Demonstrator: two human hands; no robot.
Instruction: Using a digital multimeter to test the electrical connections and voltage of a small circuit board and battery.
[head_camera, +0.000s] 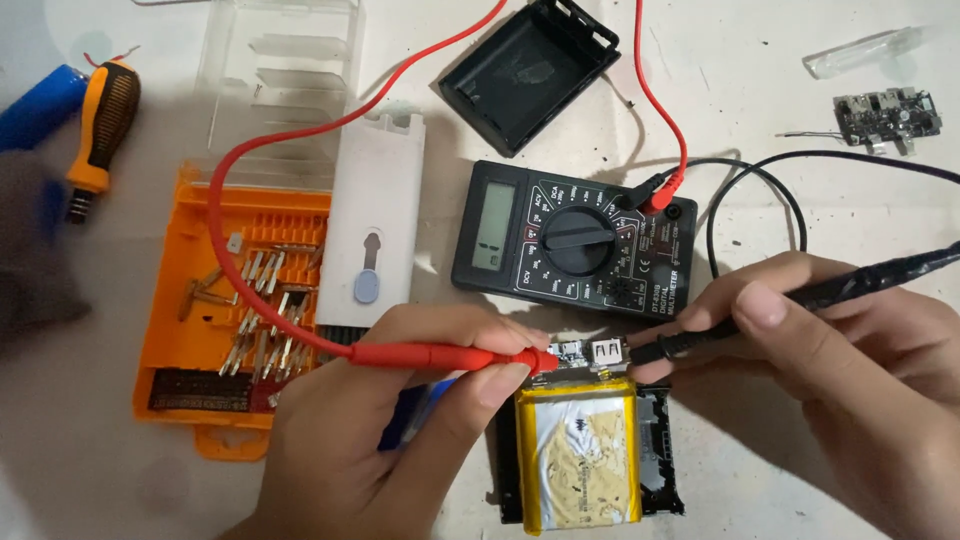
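My left hand (400, 420) grips a red probe (440, 356), its tip touching the left side of a small circuit board (585, 352). From the right, my right hand (830, 360) holds a black probe (800, 300) whose tip meets the board's right side. The board sits at the top of a silver-yellow flat battery pouch (580, 455) lying in a black case half (660, 450). Just above lies a black multimeter (575, 238) with a grey screen and round dial; the red lead (250, 150) and the black lead (760, 170) plug into its right end.
An orange bit-set tray (230, 310) with several metal bits lies at the left, a white rectangular tool (372, 240) on it. An orange-black screwdriver handle (100, 125) is at far left. A black case lid (530, 75) sits at top, another small circuit board (888, 115) at upper right.
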